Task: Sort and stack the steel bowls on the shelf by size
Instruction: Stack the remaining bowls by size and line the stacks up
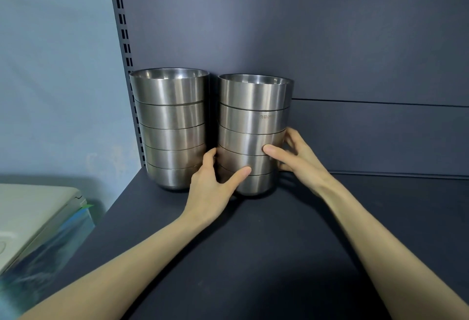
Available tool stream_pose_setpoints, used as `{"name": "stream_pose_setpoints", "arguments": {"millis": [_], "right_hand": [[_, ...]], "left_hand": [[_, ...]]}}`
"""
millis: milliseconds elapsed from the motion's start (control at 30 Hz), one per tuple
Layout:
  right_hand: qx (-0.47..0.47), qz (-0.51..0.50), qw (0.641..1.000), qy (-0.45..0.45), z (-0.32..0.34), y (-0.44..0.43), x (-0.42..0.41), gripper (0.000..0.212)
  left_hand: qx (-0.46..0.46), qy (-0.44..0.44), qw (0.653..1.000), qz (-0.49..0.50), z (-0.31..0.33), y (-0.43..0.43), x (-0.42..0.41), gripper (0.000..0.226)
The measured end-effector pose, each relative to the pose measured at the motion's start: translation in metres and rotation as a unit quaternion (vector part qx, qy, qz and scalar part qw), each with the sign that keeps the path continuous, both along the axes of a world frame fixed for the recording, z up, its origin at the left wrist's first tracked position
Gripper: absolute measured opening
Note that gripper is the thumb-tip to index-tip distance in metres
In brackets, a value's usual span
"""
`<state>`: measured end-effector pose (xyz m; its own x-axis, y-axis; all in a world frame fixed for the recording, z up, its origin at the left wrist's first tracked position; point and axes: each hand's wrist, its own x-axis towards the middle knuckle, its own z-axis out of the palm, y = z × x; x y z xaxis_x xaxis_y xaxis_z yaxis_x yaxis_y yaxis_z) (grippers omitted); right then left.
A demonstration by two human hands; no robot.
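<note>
Two stacks of nested steel bowls stand side by side at the back left of the dark shelf [253,256]. The left stack [170,122] holds several slightly wider bowls. The right stack [253,122] holds several slightly narrower bowls and touches the left one. My left hand [215,182] grips the lower left side of the right stack, thumb across its front, fingers hidden between the stacks. My right hand [294,160] grips the stack's right side, thumb on the front, fingers behind it.
A slotted shelf upright [124,40] runs up just left of the stacks. The dark back panel [355,66] stands right behind them. Off the shelf's left edge lie a white case and a blue-green box [45,231].
</note>
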<state>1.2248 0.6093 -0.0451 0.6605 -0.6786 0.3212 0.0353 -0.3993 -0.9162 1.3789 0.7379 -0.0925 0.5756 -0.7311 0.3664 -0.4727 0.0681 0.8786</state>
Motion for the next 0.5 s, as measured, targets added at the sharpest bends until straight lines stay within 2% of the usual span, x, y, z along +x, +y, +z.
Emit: {"name": "stream_pose_setpoints", "arguments": {"millis": [500], "right_hand": [[0.005,-0.015,1.0,-0.003,-0.004,-0.002,0.008,0.094]], "left_hand": [[0.034,-0.022,0.999,-0.017,-0.006,-0.008,0.012,0.093]]}}
